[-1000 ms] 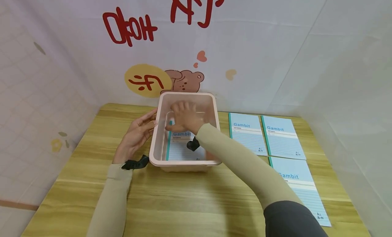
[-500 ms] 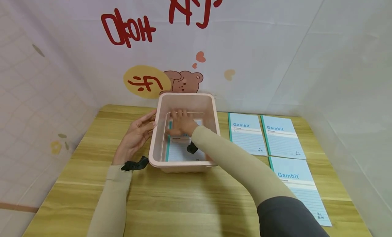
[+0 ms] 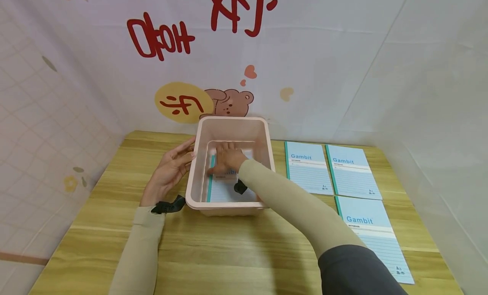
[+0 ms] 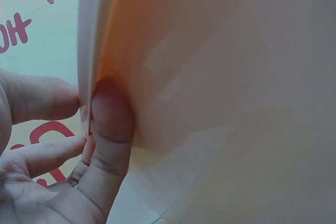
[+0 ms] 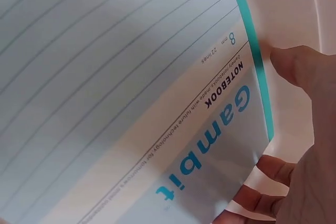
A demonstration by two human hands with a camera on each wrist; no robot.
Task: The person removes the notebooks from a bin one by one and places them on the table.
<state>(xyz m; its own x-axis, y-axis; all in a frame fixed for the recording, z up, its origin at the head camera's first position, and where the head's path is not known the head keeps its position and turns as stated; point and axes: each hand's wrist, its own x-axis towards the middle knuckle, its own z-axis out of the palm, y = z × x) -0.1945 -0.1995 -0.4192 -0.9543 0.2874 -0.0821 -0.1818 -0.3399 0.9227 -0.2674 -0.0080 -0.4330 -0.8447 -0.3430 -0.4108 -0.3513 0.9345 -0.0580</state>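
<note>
A pale pink plastic bin [image 3: 192,176] stands toward the back of the table with a blue Gambit notebook [image 5: 131,103] inside it. The notebook has a teal spine, which runs along the bin's left inner side in the head view. My left hand [image 3: 167,172] holds the bin's left rim [image 4: 86,40], thumb and fingers meeting at its edge. Inside the bin my right hand [image 3: 226,161] lies with fingers spread over the notebook's upper left part. Its thumb [image 5: 291,66] is beside the spine and its fingertips [image 5: 275,169] are along the top edge. The notebook's lower right is partly hidden by my wrist.
Right of the bin, two Gambit notebooks [image 3: 309,168] [image 3: 353,171] lie side by side on the wooden table [image 3: 213,252]. A third notebook [image 3: 373,235] lies nearer, partly under my right arm. A white printed curtain [image 3: 316,66] rises behind the bin.
My right hand has moved down from above the notebook, deeper into the bin. The notebook has shifted slightly toward the near side. My left hand has stayed at the rim.
</note>
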